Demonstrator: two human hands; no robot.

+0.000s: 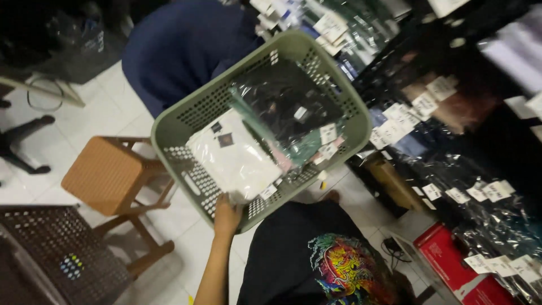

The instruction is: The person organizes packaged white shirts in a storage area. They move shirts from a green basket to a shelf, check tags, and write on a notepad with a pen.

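Head view, looking down. The person's left hand (226,216) grips the near rim of a sage-green perforated laundry basket (186,121), fingers closed on the rim and the forearm rising from the lower edge of the frame; the right hand is out of view. The basket is held tilted above the white tiled floor (113,116), in front of the person's black shirt with a multicoloured print (339,265). Inside lie flat garments sealed in clear plastic bags — a white folded garment (234,158) toward the near left corner and a black bagged garment (282,101) overlapping it toward the far side, with a teal one (307,149) partly visible beneath; small white labels are stuck to the bags. Just beyond the basket's far rim is another person, seen as a dark blue back (180,51). To the left stands a wooden stool with a woven orange-brown seat (104,175), and a dark perforated crate (53,254) occupies the lower left corner. To the right — shelves of bagged, labelled clothing (451,118) and a red box (451,262) near the floor.
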